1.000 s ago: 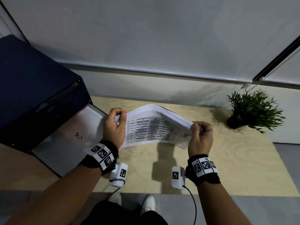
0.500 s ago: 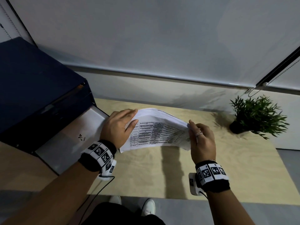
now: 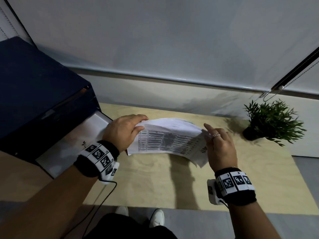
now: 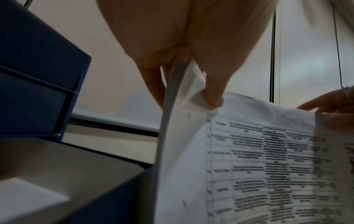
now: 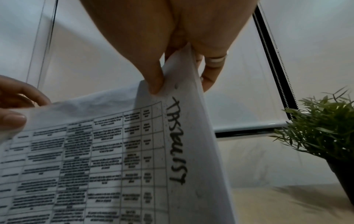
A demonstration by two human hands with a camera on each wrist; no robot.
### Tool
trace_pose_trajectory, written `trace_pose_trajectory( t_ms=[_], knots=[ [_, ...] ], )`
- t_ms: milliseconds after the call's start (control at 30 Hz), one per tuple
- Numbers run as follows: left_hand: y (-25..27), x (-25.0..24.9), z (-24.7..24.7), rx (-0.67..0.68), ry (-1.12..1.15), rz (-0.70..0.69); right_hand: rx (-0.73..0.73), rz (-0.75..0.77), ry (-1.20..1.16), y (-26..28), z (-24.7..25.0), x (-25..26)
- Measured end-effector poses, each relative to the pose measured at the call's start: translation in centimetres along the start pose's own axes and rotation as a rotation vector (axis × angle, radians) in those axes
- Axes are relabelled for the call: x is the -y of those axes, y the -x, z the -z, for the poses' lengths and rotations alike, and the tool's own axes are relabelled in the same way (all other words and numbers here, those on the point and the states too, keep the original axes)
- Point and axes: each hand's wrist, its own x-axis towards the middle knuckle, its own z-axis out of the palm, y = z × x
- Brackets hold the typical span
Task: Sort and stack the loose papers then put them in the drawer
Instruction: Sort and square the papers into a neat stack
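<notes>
A stack of white papers (image 3: 169, 137) with a printed table on top hangs in the air above the wooden desk (image 3: 241, 178), bowed upward in the middle. My left hand (image 3: 126, 131) pinches its left edge between thumb and fingers, seen close in the left wrist view as the papers (image 4: 249, 166) under the left hand (image 4: 191, 78). My right hand (image 3: 217, 144) pinches the right edge, thumb on the sheet with handwritten letters; the right wrist view shows the papers (image 5: 134, 151) in the right hand (image 5: 172, 75). The open drawer (image 3: 69, 144) with a pale floor lies left of the stack.
A dark blue drawer cabinet (image 3: 34, 94) stands at the left, its drawer pulled out. A small potted plant (image 3: 269, 123) sits at the desk's back right. A roller blind (image 3: 172, 40) covers the wall behind. My shoes (image 3: 155, 218) show below the desk's front edge.
Both hands have turned from gripping the stack upright to holding it flatter and lower. The stack has shifted slightly toward the drawer side.
</notes>
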Motion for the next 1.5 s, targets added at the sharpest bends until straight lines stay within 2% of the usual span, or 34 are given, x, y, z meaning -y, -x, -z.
trace_pose_trajectory(
  t_ms=[100, 300, 433, 667, 833, 933, 1033, 1167, 1267, 1333, 1367, 1433, 1500],
  knots=[
    [-0.1, 0.1, -0.2, 0.203, -0.137, 0.058, 0.119, 0.018, 0.158, 0.9, -0.2, 0.1],
    [-1.0, -0.8, 0.0, 0.266, -0.368, 0.009, 0.123, -0.030, 0.242, 0.1, 0.9, 1.3],
    [-1.6, -1.6, 0.4, 0.347, -0.469, 0.030, 0.273, -0.053, 0.290, 0.3, 0.9, 1.5],
    [-3.7, -7.8, -1.6, 0.391, -0.352, -0.100, 0.170, 0.050, 0.282, -1.6, 2.5, 3.3],
    [-4.2, -7.4, -0.5, 0.327, -0.192, -0.037, -0.059, 0.075, 0.058, -2.5, 3.9, 2.6],
    [-4.2, -7.0, 0.6, 0.338, -0.205, -0.041, -0.156, 0.072, -0.084, -1.4, 3.3, 1.8],
    [-3.9, -6.9, 0.1, 0.366, -0.314, -0.079, -0.106, -0.008, -0.200, 0.1, 1.2, 1.3],
    [-3.1, -6.6, -1.2, 0.412, -0.355, -0.054, 0.017, -0.271, -0.360, 2.1, -1.5, 0.3],
    [-3.5, -5.0, -0.5, 0.308, -0.162, 0.089, 0.031, -0.590, -0.510, 3.0, -2.5, -0.2],
    [-3.8, -3.5, 0.1, 0.266, 0.168, 0.193, 0.065, -0.775, -0.726, 2.8, -2.6, 0.3],
    [-3.9, -3.0, 0.3, 0.253, 0.364, 0.230, 0.073, -0.816, -0.871, 2.4, -2.4, 0.6],
    [-3.8, -3.2, 0.6, 0.227, 0.667, 0.288, 0.076, -0.795, -1.125, 1.0, -1.7, 1.4],
    [-3.6, -3.9, 0.3, 0.111, 0.781, 0.315, 0.021, -0.698, -1.176, -0.6, -0.4, 2.3]
  ],
)
